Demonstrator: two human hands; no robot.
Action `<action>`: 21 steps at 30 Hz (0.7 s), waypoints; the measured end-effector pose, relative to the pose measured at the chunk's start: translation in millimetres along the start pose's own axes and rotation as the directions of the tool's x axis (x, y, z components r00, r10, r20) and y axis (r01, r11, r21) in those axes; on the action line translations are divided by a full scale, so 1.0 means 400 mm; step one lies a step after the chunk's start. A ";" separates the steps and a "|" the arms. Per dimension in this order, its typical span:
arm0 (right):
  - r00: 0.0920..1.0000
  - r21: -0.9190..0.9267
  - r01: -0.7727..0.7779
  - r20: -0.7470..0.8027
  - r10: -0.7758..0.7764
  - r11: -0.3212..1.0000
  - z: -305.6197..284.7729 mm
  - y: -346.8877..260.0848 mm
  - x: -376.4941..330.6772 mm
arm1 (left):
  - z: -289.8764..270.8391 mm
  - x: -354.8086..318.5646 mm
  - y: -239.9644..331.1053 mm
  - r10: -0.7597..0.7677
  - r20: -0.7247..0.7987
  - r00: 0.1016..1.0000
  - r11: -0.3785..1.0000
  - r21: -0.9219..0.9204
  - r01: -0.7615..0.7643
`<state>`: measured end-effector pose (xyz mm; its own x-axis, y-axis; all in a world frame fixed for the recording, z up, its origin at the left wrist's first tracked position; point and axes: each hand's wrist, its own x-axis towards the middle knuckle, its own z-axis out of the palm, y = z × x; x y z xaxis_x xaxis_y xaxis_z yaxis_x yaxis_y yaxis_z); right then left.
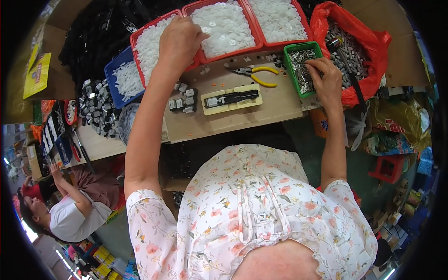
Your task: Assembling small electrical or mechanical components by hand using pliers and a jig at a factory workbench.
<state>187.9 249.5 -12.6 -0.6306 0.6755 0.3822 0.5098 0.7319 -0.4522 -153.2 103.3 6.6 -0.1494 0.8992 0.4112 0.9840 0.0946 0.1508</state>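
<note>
Toward the left edge of the room, a co-worker [77,212] in a white top sits by the far end of the surface [214,128], with yellow boxes [101,254] low behind. Farther up, a cardboard box [53,39] bears a yellow packet [38,74], and next to it spreads a black heap [86,39]. Grey blocks [97,108] lie piled near a blue bin [110,81] of white parts and a clear tub [125,123]. Three red bins [233,55] full of white pieces [224,28] line the back; the left hand [181,41] is over the first two, fingers bent down, and whether it grips a piece I cannot tell. Nearer, more grey blocks sit beside a cream tray [210,111] holding a black part [235,97], with yellow-handled pliers [263,83] lying behind it. Well apart from the left hand, the right hand [329,77] reaches into a green bin [305,95] of metal pins [302,67], thumb and fingers close together; whether a pin is between them I cannot tell. Just beside is an open red bag [377,44] of grey plugs [350,44]. Past the surface's right end, a gold sack [401,115] shows above a red stool [387,170] on the green floor [303,135].
</note>
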 end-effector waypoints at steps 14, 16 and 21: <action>1.000 0.728 0.025 -0.030 -0.004 0.685 0.136 -0.283 0.049 | -0.046 -0.101 0.138 -0.481 0.360 0.800 0.245 -0.820 0.517; 0.992 0.743 0.124 -0.094 -0.081 0.658 0.154 -0.309 0.061 | -0.049 -0.117 0.157 -0.455 0.391 0.800 0.161 -0.847 0.506; 0.999 0.806 0.021 0.005 -0.041 0.591 0.162 -0.326 0.050 | -0.042 -0.144 0.186 -0.409 0.463 0.786 -0.084 -0.877 0.473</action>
<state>70.8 161.6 1.8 -0.6539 0.6441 0.3969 -0.1835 0.3740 -0.9091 -73.1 51.3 9.3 -0.4747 0.8664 -0.1550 -0.2380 0.0432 0.9703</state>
